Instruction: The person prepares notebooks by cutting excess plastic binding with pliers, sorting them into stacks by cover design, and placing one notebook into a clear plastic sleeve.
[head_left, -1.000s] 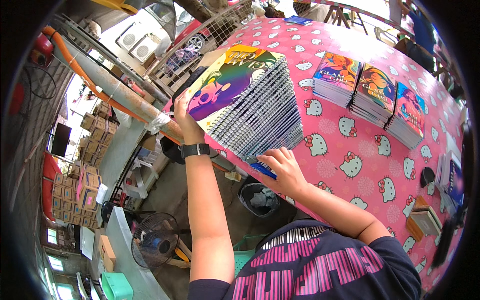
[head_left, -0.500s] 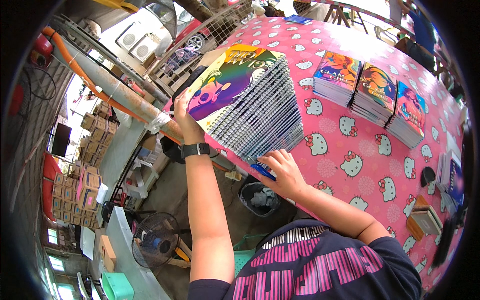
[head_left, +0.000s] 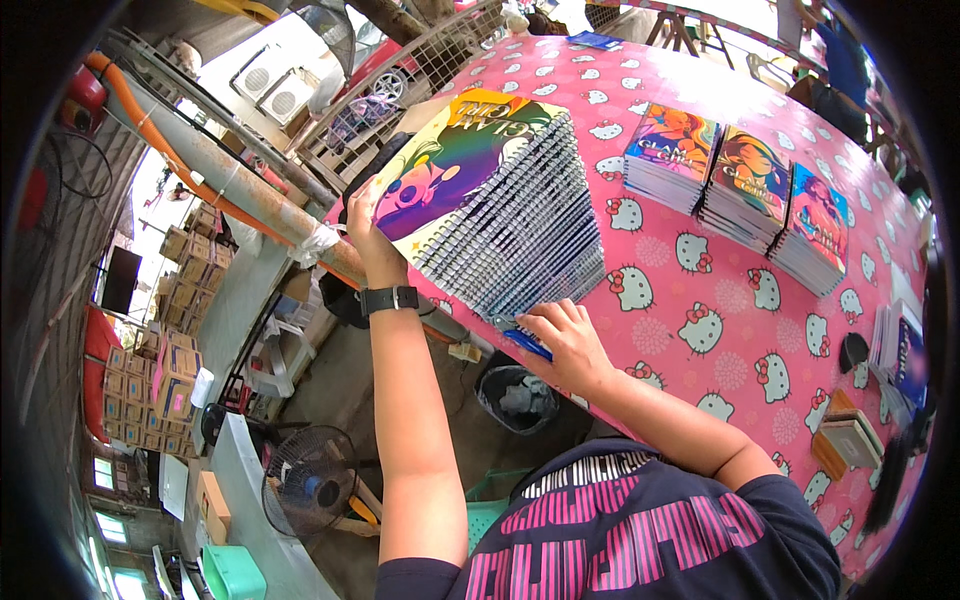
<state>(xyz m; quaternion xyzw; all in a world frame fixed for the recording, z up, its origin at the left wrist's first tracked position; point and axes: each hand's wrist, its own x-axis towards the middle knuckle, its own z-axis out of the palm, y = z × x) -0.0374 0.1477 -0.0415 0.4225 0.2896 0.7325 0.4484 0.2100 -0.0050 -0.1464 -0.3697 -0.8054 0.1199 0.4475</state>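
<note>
A tall stack of spiral-bound notebooks [head_left: 500, 215] stands at the table's near left edge, its wire spines facing right and toward me. The top cover is purple, yellow and green. My left hand [head_left: 372, 225], with a dark watch on the wrist, lies along the left side of the stack, fingers stretched against it and partly hidden. At the lowest spines, my right hand [head_left: 568, 345] is closed around blue-handled pliers [head_left: 527, 342]. Their tip is at the bottom of the stack, too small to make out clearly.
Three shorter notebook piles [head_left: 745, 185] stand on the pink patterned tablecloth [head_left: 735, 320] at the right. A wooden block [head_left: 848, 440] and more notebooks [head_left: 908, 360] lie at the far right. Below the edge are a black bin [head_left: 517, 398] and a fan [head_left: 310, 480]; a pipe [head_left: 230, 180] runs left.
Both hands keep almost the same place at the stack. The whole view has shifted very slightly; nothing has visibly been taken hold of or let go.
</note>
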